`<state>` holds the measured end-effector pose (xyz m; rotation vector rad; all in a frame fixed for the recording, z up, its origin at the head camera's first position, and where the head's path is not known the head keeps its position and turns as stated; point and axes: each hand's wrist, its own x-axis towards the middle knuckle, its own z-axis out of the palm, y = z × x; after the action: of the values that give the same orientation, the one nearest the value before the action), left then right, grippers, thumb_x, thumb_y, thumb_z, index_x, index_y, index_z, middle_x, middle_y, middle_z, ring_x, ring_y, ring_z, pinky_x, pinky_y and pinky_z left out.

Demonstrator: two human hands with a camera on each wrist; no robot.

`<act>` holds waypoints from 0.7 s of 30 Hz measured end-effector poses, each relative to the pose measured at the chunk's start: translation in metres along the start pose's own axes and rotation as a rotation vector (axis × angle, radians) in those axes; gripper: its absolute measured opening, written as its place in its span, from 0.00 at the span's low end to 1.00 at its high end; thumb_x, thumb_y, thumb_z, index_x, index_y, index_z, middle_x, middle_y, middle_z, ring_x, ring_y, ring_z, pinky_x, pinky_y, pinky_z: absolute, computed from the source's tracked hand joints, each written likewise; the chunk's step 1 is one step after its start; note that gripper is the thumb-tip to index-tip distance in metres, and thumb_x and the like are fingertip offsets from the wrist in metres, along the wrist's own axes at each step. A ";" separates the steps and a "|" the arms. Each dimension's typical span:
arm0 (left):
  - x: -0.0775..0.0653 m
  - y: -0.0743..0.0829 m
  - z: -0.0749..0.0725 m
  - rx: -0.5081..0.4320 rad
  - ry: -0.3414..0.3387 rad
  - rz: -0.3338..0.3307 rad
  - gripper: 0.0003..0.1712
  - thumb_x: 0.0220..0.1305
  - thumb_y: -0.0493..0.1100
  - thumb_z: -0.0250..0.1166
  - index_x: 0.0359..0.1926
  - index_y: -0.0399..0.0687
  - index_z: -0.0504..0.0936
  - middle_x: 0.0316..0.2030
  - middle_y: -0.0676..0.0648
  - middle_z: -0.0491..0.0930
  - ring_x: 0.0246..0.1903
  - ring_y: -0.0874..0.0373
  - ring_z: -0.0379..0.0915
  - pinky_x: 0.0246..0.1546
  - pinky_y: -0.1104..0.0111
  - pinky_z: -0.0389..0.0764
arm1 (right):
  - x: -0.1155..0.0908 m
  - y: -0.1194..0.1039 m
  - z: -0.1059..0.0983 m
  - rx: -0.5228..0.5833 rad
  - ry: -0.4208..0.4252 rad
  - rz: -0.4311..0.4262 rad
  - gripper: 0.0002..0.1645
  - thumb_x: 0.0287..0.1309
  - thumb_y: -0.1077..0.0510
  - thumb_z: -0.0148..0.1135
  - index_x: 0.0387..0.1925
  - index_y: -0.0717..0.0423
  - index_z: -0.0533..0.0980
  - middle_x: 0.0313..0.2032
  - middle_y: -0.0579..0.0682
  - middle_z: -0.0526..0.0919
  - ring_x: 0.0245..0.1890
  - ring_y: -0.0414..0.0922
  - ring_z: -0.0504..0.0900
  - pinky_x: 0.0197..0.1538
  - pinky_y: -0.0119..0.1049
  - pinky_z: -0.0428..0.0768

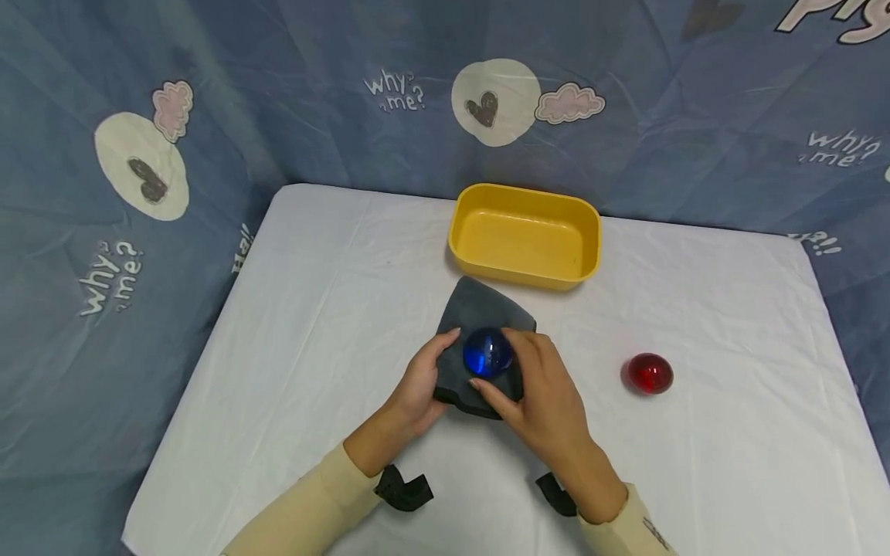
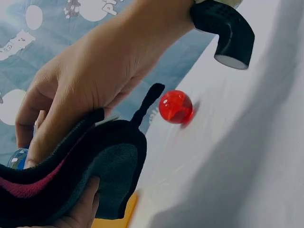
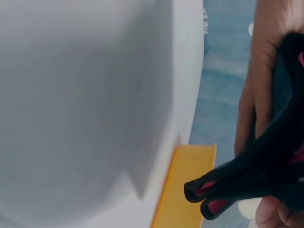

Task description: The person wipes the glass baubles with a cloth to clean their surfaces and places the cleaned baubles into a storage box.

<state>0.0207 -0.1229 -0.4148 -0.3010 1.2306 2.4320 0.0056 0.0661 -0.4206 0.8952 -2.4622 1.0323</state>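
Note:
Over the middle of the table, my left hand (image 1: 417, 390) grips a folded dark grey cloth (image 1: 473, 305), thumb on top and fingers underneath. The cloth has black edging, a pink inner layer and a small loop (image 2: 147, 107), which shows in the left wrist view. On top of it lies a clear blue ball (image 1: 487, 354). The right hand (image 1: 549, 401) pinches this ball between thumb and fingers. In the right wrist view the cloth (image 3: 259, 183) hides the ball. A clear red ball (image 1: 650, 374) rests on the table to the right, apart from both hands.
A yellow plastic tray (image 1: 524, 243) stands at the back of the table, just beyond the cloth. White fabric covers the table (image 1: 334, 309). A blue printed curtain (image 1: 334, 100) hangs behind and at the sides. Black mounts (image 1: 405, 489) sit at both wrists.

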 end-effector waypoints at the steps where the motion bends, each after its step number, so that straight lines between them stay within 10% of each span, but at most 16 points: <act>1: 0.000 0.001 0.000 0.001 -0.005 0.000 0.34 0.82 0.53 0.42 0.80 0.42 0.53 0.77 0.41 0.60 0.68 0.55 0.66 0.61 0.64 0.79 | 0.000 0.000 0.000 -0.013 0.011 -0.010 0.43 0.68 0.32 0.62 0.64 0.65 0.72 0.53 0.63 0.77 0.51 0.56 0.79 0.56 0.50 0.83; 21: 0.004 0.004 0.005 0.069 -0.056 -0.018 0.34 0.82 0.53 0.40 0.79 0.39 0.54 0.65 0.43 0.71 0.57 0.60 0.76 0.56 0.67 0.81 | 0.005 0.010 0.006 0.005 0.120 0.024 0.40 0.72 0.30 0.58 0.44 0.66 0.80 0.37 0.57 0.80 0.38 0.54 0.77 0.40 0.47 0.80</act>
<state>0.0152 -0.1202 -0.4110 -0.2213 1.2784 2.3603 -0.0050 0.0654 -0.4271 0.7831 -2.3777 1.0689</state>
